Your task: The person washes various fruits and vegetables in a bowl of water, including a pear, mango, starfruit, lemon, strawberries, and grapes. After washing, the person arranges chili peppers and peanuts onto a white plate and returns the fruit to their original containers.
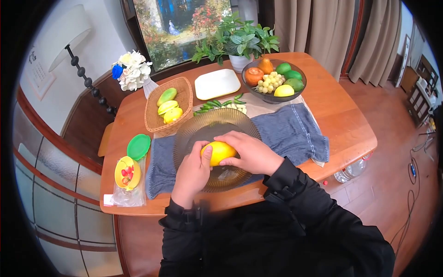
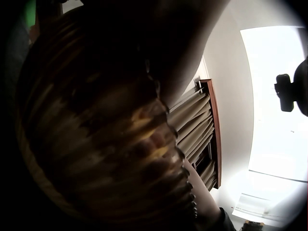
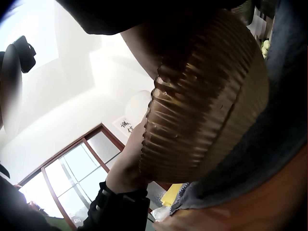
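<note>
Both hands hold a smooth yellow oval fruit [image 1: 220,152] over a large ribbed amber glass bowl [image 1: 217,117]. My left hand [image 1: 193,173] grips its left side, thumb laid across the near face. From the right, my right hand [image 1: 255,154] holds it with fingers over the top and thumb below. A little water shows in the bowl's bottom. In the left wrist view the bowl's fluted wall [image 2: 96,144] hides most of the fingers. Through the right wrist view the same wall [image 3: 192,125] stands in front of the hands.
A blue-grey towel [image 1: 290,131] lies under the bowl. Behind are a wicker basket [image 1: 152,108] of fruit, green peppers [image 1: 210,106], a white tray [image 1: 217,84] and a dark fruit bowl [image 1: 295,97]. At left sit a yellow bowl [image 1: 123,164] with red fruit and a green lid [image 1: 138,147].
</note>
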Demonstrator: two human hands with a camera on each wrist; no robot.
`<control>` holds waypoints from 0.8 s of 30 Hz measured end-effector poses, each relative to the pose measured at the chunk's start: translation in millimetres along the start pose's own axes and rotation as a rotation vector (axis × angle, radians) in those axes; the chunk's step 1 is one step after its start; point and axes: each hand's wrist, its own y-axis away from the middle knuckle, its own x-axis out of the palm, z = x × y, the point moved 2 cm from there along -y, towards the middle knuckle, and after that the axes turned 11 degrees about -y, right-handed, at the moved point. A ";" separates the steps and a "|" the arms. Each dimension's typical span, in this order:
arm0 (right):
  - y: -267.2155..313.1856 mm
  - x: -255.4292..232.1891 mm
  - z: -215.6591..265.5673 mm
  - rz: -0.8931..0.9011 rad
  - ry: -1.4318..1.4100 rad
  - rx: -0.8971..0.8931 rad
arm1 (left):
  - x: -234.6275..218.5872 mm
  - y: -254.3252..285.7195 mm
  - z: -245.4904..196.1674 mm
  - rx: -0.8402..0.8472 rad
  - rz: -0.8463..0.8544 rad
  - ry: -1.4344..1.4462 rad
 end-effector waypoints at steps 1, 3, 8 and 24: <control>-0.7 0.2 -0.2 0.013 0.017 0.029 | 0.2 0.4 1.1 0.001 0.000 0.001; -1.7 -0.3 1.6 0.025 0.035 0.056 | -0.5 1.1 1.2 0.062 -0.021 0.074; -1.0 1.8 0.3 -0.034 0.005 0.120 | -2.3 0.7 4.6 0.139 -0.033 0.155; 0.9 -0.6 1.0 -0.194 -0.053 0.053 | -19.6 6.9 -5.2 0.322 -0.236 -0.006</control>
